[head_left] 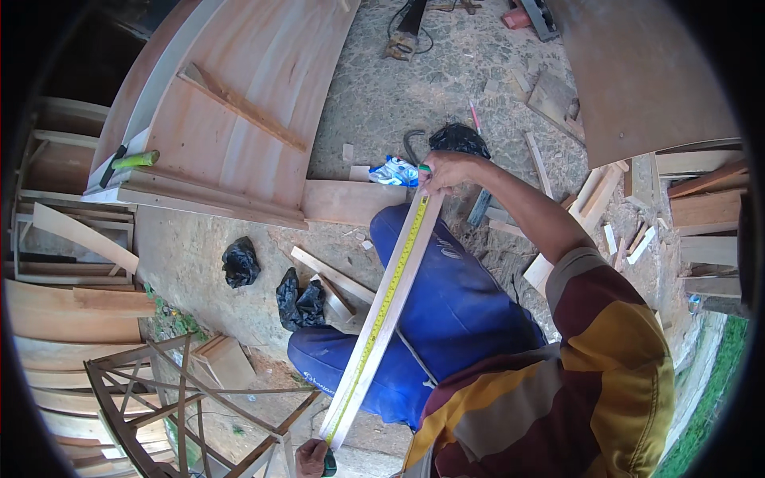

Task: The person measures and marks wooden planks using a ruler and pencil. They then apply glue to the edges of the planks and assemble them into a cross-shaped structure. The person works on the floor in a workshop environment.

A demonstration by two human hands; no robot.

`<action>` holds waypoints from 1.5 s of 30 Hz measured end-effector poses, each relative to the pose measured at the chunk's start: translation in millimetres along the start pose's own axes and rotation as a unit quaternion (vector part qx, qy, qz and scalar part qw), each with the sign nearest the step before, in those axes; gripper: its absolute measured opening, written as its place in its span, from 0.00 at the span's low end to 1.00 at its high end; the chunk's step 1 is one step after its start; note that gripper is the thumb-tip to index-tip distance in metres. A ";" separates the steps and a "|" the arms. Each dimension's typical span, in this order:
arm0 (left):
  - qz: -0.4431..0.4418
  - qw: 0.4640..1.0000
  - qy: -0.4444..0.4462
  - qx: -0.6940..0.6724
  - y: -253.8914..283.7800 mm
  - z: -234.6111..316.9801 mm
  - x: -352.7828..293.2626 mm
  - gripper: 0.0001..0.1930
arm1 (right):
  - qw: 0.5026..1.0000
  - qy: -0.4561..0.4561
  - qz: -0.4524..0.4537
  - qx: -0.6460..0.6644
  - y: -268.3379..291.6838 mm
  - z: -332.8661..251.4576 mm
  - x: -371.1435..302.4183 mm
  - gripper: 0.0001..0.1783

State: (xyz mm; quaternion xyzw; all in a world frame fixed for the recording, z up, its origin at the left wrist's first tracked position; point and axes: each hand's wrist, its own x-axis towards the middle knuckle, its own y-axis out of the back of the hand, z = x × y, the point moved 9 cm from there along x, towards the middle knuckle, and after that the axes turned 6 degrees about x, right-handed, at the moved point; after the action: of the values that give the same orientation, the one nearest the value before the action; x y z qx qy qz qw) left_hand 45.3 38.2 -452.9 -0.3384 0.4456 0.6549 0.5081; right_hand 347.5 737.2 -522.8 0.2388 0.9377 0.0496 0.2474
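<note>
A long pale wooden strip (376, 357) lies slantwise across my lap, over blue trousers (466, 291). Along its top face stretches a yellow measuring tape (385, 307). At the far end, my right hand (446, 170) pinches the strip and the tape's end; a small green bit, too small to name, shows by its fingers. Low in the view, my left hand (309, 458) closes around a dark green tape case (329, 463) at the near end. Part of that hand is cut off by the picture's lower edge.
A large wooden panel piece (263, 72) stands left, bearing a green-handled hammer (135, 161). Black plastic bags (300, 301), a blue-white packet (394, 171), a pencil (475, 117), a handsaw (402, 44) and wood offcuts (598, 195) lie around. A slatted frame (187, 390) stands lower left.
</note>
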 end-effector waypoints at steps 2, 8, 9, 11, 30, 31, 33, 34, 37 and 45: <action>0.009 0.996 0.064 0.069 3.8 -12.0 9.2 0.18 | 1.000 -0.015 -0.008 -0.010 1.3 -0.2 -0.2 0.09; -0.011 0.975 -0.138 -0.176 18.2 -22.6 13.2 0.12 | 1.000 0.000 -0.019 0.001 4.3 3.5 1.6 0.10; -0.020 0.973 -0.113 -0.200 18.2 -27.2 15.1 0.12 | 1.000 -0.001 -0.018 0.005 5.1 6.4 2.0 0.10; -0.038 0.966 -0.062 -0.249 17.7 -30.0 19.5 0.11 | 1.000 0.000 -0.015 0.010 5.8 8.4 2.2 0.10; 0.169 0.985 -0.018 -0.015 -7.0 32.8 -6.0 0.10 | 0.868 0.189 0.176 0.423 -2.4 -116.4 -32.7 0.45; 0.172 0.985 -0.023 -0.015 -7.1 33.8 -7.2 0.10 | 0.906 0.184 0.155 0.348 -22.0 -129.2 -32.8 0.48; 0.168 0.985 -0.030 -0.012 -8.8 38.1 -8.4 0.10 | 0.945 0.153 0.069 0.280 -77.9 -147.0 -31.1 0.52; 0.166 0.986 -0.033 -0.011 -10.2 41.2 -8.1 0.10 | 0.949 0.128 0.007 0.287 -111.9 -153.0 -31.9 0.54; 0.169 0.985 -0.016 0.036 -10.4 58.2 -9.0 0.10 | 0.927 0.145 -0.133 0.319 -207.6 -170.8 -33.7 0.51; 0.165 0.986 -0.016 -0.023 -14.9 39.7 -10.3 0.09 | 0.873 0.324 -0.261 0.254 -357.9 -201.7 -51.3 0.22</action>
State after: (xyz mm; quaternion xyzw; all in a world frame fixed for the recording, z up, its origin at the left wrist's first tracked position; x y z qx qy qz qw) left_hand 62.8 72.6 -432.3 -0.2613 0.4724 0.7449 0.3920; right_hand 136.8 402.7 -399.8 0.0102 0.9737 -0.1826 -0.1358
